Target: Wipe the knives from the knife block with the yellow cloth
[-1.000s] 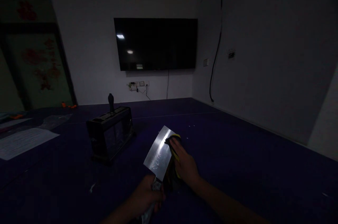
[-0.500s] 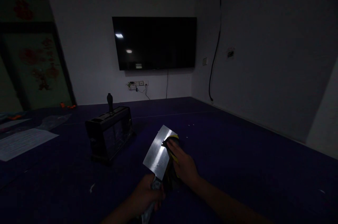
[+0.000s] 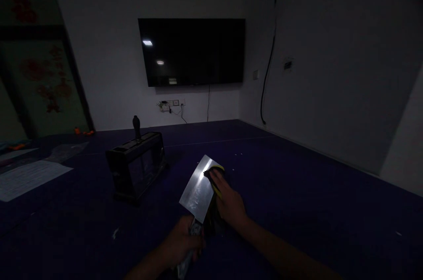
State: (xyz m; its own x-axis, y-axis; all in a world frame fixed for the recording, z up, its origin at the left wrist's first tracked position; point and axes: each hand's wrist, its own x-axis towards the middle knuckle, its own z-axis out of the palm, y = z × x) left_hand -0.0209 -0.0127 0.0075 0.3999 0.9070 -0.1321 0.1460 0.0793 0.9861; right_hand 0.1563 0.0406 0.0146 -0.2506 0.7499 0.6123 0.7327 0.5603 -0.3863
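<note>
My left hand (image 3: 183,240) is closed round the dark patterned handle of a cleaver (image 3: 198,189), whose broad shiny blade points up and away from me. Against the upper right part of the blade, my right hand (image 3: 229,203) presses a black and yellow cloth (image 3: 216,170), fingers bent over it. Part of the cloth hangs below the blade in shadow. To the left stands a black knife block (image 3: 135,161) with clear sides; one dark handle (image 3: 136,127) sticks up from its top.
The purple surface (image 3: 297,209) carries small white scraps. A printed paper sheet (image 3: 31,178) and a clear plastic bag (image 3: 68,151) lie at the left, with small orange things (image 3: 84,132) beyond. A television (image 3: 194,53) and a hanging black cable (image 3: 268,73) are on the walls.
The cloth under my right hand has shifted slightly along the blade, first toward the left and then a little back. My left hand keeps its hold on the cleaver. The view has turned slightly.
</note>
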